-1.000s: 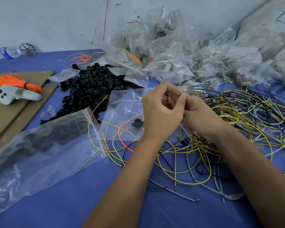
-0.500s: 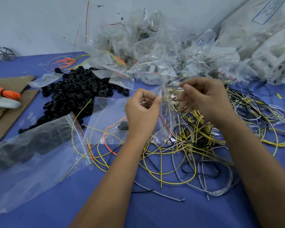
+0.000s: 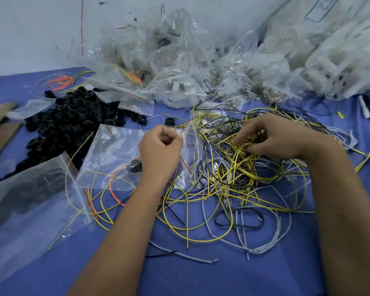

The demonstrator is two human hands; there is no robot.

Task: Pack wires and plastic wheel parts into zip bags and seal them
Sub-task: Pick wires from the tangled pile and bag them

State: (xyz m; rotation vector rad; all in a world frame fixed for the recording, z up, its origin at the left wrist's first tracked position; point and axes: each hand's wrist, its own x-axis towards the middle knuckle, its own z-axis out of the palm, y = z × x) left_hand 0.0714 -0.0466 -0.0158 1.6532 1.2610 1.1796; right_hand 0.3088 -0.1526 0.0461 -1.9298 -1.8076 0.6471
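My left hand (image 3: 159, 149) pinches the red-striped mouth of a small clear zip bag (image 3: 113, 154) that lies on the blue table; the bag holds a black wheel part (image 3: 135, 165) and some wire. My right hand (image 3: 273, 138) reaches into a tangled heap of yellow, black and white wires (image 3: 239, 174), fingers curled among the strands. A pile of black plastic wheel parts (image 3: 73, 120) lies to the left.
A large clear bag of black parts (image 3: 26, 199) lies at the near left. Filled zip bags (image 3: 179, 71) are heaped against the wall, with big bags of white parts (image 3: 329, 50) at the right. Cardboard (image 3: 0, 124) sits at the left edge.
My hands were together at the bag's mouth; the right hand let go and moved right, down into the wire heap. The left hand keeps hold of the bag.
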